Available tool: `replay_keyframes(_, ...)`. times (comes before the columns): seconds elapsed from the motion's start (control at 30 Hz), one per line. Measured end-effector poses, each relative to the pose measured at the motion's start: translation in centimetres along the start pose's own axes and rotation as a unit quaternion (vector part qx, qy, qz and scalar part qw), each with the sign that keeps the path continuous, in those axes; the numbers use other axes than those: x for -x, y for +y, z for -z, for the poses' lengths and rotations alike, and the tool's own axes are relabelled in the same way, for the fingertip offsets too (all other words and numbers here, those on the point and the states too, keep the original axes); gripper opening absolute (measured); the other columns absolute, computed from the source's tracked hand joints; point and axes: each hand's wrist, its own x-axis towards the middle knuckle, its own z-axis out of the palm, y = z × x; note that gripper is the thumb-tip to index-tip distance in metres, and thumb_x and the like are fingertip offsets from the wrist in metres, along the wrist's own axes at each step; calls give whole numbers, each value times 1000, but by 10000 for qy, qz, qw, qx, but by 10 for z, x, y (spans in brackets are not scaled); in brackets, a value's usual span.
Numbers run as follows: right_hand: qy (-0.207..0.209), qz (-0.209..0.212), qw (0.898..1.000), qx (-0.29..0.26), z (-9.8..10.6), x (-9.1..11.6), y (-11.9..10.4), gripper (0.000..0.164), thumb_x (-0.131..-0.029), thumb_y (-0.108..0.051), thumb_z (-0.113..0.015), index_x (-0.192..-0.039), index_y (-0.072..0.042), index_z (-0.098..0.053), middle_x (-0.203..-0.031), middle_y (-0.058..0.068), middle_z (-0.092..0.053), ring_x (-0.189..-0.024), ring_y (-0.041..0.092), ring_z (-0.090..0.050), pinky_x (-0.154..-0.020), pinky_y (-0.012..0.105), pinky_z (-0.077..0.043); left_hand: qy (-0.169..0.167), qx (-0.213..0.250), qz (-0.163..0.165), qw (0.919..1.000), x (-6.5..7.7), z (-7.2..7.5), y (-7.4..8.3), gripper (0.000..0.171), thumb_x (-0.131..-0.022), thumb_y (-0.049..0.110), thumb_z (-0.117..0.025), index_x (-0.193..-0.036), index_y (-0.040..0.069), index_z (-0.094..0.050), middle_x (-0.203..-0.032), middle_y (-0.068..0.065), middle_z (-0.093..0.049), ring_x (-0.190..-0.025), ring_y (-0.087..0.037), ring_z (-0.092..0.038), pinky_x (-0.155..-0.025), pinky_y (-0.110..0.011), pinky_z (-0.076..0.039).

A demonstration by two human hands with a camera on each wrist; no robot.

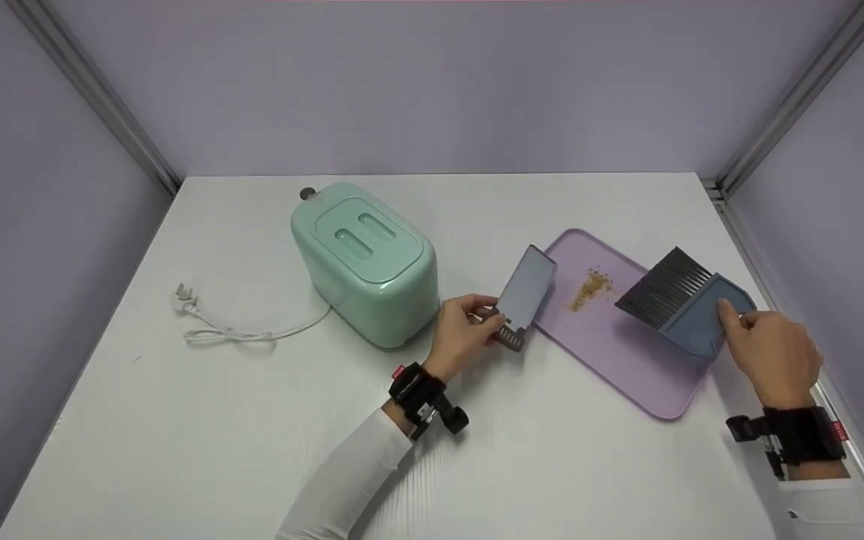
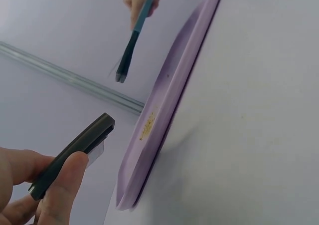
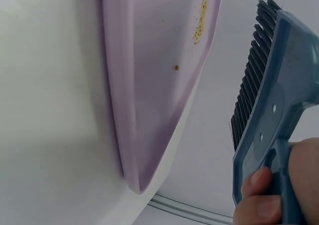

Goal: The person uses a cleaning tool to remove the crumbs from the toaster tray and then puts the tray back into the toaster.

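Note:
My left hand (image 1: 464, 335) pinches a small flat grey tray (image 1: 526, 285) by its slotted dark end, tilted beside the left edge of a purple tray (image 1: 627, 360). In the left wrist view, the small tray (image 2: 75, 147) appears edge-on between thumb and fingers. A blue hand brush with black bristles (image 1: 706, 315) is in the grip of my right hand (image 1: 773, 356), raised over the purple tray's right side. Yellow-brown crumbs (image 1: 591, 289) lie in a small heap on the purple tray. The right wrist view shows the brush (image 3: 279, 90) apart from the crumbs (image 3: 201, 20).
Left of my left hand stands a mint-green toaster (image 1: 372, 262) with a lid on top. Its white cord (image 1: 252, 335) lies bundled on the white table (image 1: 177, 435), ending in a plug (image 1: 184, 295). Pale walls (image 1: 432, 90) enclose the back and sides.

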Motion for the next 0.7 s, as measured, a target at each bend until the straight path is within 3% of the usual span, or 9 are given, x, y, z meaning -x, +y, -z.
replay_keyframes(0.27,-211,-395,9989,-117,3,14,22,71,-95,-62,-38,-63,-5,-64,-49,4,-49,-45,21,-43,-36,33,-27,119,175,196,9996,11,9,-6,29,-84,10,-72,-112,3,-68,-97,-14,-66,-72,-12,-60,-63,-30,-61)
replay_keyframes(0.5,-191,-715,9973,-41,3,27,44,69,-96,-61,-37,-52,-10,-51,-46,2,-44,-42,20,-38,-35,30,-24,243,175,274,9992,17,13,-12,28,-83,10,-72,-110,3,-69,-95,-12,-66,-71,-10,-58,-62,-29,-60)
replay_keyframes(0.7,-192,-905,9957,-6,0,25,57,74,-97,-60,-34,-60,-2,-64,-46,2,-47,-42,19,-41,-35,30,-26,379,179,170,9990,19,17,-13,28,-83,9,-72,-110,2,-69,-94,-13,-67,-68,-9,-59,-61,-29,-60)
